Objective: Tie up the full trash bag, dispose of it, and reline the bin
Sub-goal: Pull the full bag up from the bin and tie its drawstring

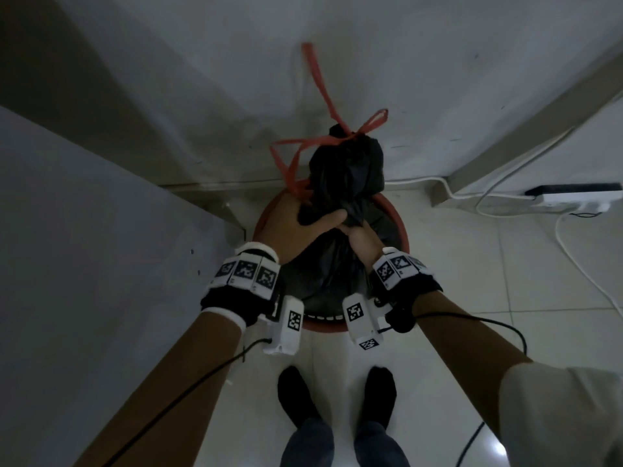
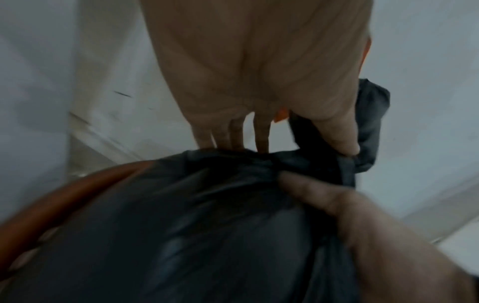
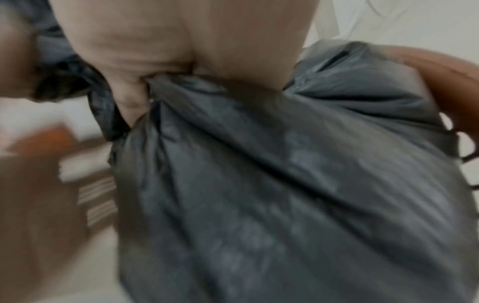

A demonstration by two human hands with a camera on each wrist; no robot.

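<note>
Bag: the black trash bag [image 1: 340, 251] sits in the red-rimmed bin [image 1: 401, 227] on the tiled floor, at 12 o'clock from the person's feet.
Neck: gathered and twisted above the bin; the loose top [image 1: 347, 163] stands up toward 12 o'clock, against the wall.
Drawstring: red drawstring [image 1: 323, 96] trails from the top in loops toward 9 and 12 o'clock.
Left hand: the left hand [image 1: 303, 227] is wrapped round the neck from 9 o'clock.
Right hand: the right hand [image 1: 362, 241] pinches the same twist from 3 o'clock; thumb [image 3: 129, 96] is dug into the film.
Handling: thin, soft, slippery film, probably tearing if yanked; weight can't be told.
Hold: best at the twisted neck.
Axis: long axis upright, mouth up.
</note>
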